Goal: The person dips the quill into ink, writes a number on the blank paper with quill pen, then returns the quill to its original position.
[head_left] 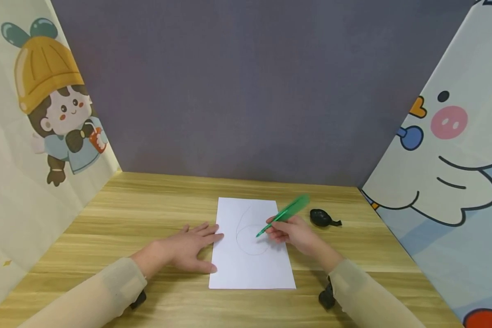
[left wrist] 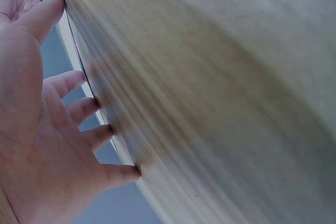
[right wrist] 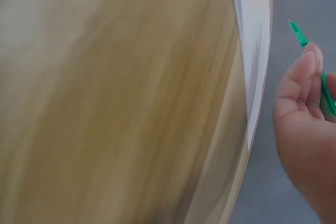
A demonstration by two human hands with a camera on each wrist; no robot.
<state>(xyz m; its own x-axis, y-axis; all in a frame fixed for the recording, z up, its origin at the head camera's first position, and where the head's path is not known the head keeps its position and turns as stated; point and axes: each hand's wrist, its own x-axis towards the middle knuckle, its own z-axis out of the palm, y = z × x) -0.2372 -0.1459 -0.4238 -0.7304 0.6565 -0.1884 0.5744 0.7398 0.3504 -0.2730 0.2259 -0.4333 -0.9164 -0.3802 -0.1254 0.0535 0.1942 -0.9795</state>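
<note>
Nearest are two sleeves in pale cloth, one on each side of a white sheet of paper (head_left: 252, 246) that lies flat on the wooden worktop (head_left: 127, 214). The left hand (head_left: 188, 250) lies flat with straight fingers, holding nothing. Its fingertips press on the left edge of the paper. The right hand (head_left: 295, 234) sits over the right side of the sheet, and its fingers pinch a green pen (head_left: 284, 214). The pen is long and tilted. Its tip points down and to the left, touching the paper near the middle, on a thin curved line. Its top end leans up and to the right, away from the person. The right hand is the nearer one to the line. A little farther right lies a small black thing (head_left: 323, 218), apart from the paper. Behind stands a grey wall (head_left: 246, 91), with cartoon panels at both sides.
</note>
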